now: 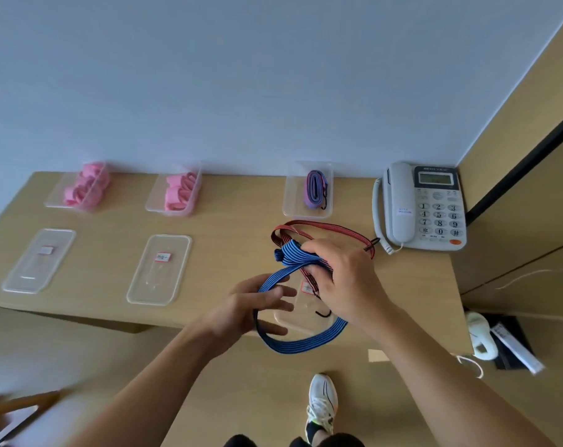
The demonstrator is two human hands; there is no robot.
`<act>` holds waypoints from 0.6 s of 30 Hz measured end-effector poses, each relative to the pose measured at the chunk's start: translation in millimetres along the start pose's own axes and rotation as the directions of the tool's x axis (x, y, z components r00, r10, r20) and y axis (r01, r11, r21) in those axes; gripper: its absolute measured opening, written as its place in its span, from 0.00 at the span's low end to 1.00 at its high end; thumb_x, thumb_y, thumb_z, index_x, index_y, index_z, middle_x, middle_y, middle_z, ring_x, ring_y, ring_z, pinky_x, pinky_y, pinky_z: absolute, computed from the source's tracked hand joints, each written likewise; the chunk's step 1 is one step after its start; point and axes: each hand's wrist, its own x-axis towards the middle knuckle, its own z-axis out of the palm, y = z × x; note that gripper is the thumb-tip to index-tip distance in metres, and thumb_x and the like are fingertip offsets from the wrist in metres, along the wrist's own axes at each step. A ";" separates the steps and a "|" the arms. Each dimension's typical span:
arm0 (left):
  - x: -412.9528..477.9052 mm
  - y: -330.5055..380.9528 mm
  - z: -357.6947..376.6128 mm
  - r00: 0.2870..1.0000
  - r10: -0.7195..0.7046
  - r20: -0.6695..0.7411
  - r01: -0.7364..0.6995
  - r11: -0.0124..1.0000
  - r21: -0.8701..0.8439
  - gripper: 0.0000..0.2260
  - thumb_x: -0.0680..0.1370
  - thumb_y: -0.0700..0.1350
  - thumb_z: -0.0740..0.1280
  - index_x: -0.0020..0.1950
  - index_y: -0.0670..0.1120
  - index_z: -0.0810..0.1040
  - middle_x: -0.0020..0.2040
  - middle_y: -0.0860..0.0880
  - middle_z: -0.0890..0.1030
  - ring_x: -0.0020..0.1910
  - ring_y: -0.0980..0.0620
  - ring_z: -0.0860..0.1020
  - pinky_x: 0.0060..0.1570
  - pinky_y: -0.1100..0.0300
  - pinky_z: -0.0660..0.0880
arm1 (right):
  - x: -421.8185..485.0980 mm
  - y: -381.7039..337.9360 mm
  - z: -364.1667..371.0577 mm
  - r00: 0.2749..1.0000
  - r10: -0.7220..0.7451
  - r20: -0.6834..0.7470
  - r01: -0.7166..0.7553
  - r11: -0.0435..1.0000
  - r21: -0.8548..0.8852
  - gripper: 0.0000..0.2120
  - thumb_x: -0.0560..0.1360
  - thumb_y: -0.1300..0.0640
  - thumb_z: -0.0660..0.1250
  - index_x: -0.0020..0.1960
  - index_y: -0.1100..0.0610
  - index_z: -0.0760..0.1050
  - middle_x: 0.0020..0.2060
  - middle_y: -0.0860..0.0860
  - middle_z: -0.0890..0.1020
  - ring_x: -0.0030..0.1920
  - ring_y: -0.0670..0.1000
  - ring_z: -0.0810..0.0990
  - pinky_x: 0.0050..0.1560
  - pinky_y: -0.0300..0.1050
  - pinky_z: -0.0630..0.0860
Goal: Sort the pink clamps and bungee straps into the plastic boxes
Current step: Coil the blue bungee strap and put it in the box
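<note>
My right hand [344, 279] grips the bunched part of a blue bungee strap [301, 345] over the table's front right. The strap's loop hangs down past the table edge. My left hand [257, 308] holds the loop's left side, fingers loosely around it. A red bungee strap [325, 226] lies on the table under and behind my right hand. Two plastic boxes at the back left hold pink clamps [86, 188] [178, 191]. A third box [307, 188] at the back holds a purple strap [315, 188].
Three clear lids lie along the front: one at the left [38, 261], one in the middle [159, 269], one [302, 317] partly under my hands. A grey telephone [422, 204] stands at the back right. A white shoe [322, 404] is on the floor below.
</note>
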 end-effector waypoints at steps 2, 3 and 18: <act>-17.0 1.5 -6.8 0.986 0.019 0.167 0.005 0.990 -0.144 0.37 0.68 0.68 0.76 0.71 0.48 0.79 0.70 0.43 0.80 0.69 0.41 0.78 0.62 0.40 0.79 | -3.8 -21.7 -2.2 0.999 -0.037 -0.021 0.037 0.999 0.010 0.13 0.69 0.70 0.73 0.52 0.61 0.82 0.42 0.51 0.84 0.43 0.54 0.80 0.47 0.49 0.77; -25.5 3.4 -8.9 0.978 0.035 0.207 0.013 0.974 -0.227 0.40 0.70 0.71 0.72 0.74 0.46 0.77 0.73 0.41 0.77 0.72 0.39 0.76 0.65 0.40 0.77 | -7.6 -33.9 -3.3 0.998 -0.053 -0.034 0.054 0.998 0.016 0.13 0.69 0.70 0.73 0.52 0.61 0.82 0.42 0.50 0.83 0.44 0.53 0.80 0.47 0.48 0.76; -187.3 26.7 3.6 0.898 0.423 -0.120 -0.438 0.842 -0.315 0.06 0.84 0.39 0.65 0.58 0.43 0.81 0.41 0.43 0.84 0.40 0.44 0.85 0.40 0.50 0.83 | -142.5 -203.8 -0.5 0.971 0.148 0.185 -0.151 0.988 0.001 0.20 0.67 0.48 0.79 0.57 0.45 0.80 0.50 0.38 0.82 0.53 0.40 0.78 0.57 0.40 0.75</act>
